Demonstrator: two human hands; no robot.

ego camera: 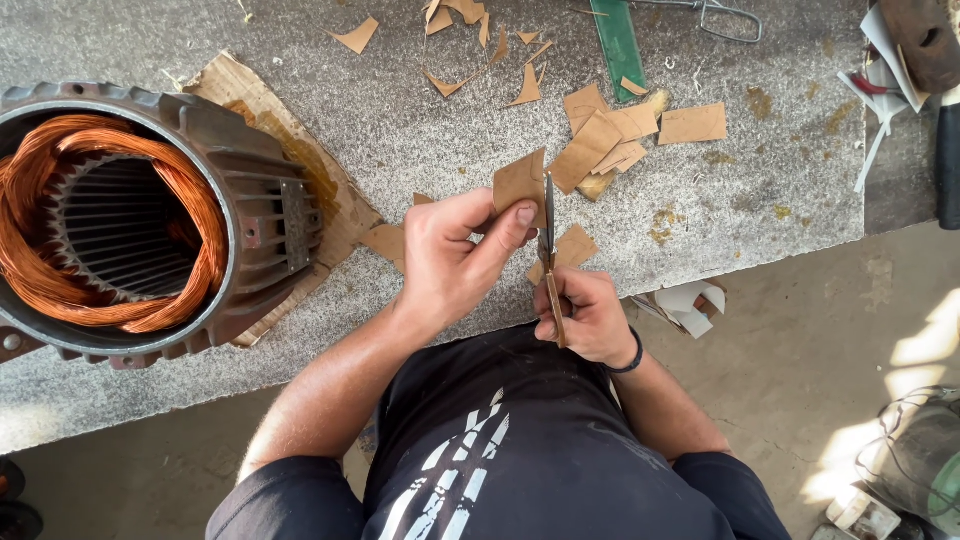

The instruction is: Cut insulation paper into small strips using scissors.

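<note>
Holding a small brown card piece [520, 182] pinched in our left hand [455, 258], we close our right hand [588, 318] fingers round the scissors [549, 255], blades upright against the card's edge. Both sit above the worktop [420, 130], right of the motor housing [130, 220], near cut card scraps [620, 135].

Motor housing [150, 215] sits on the table [420, 130] at left, card pieces [625, 135] scattered to its right

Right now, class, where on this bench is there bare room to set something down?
Bare stone lies right of the card pile, and another patch between the motor housing and that pile. It is crowded around the hands, where card scraps lie.
</note>
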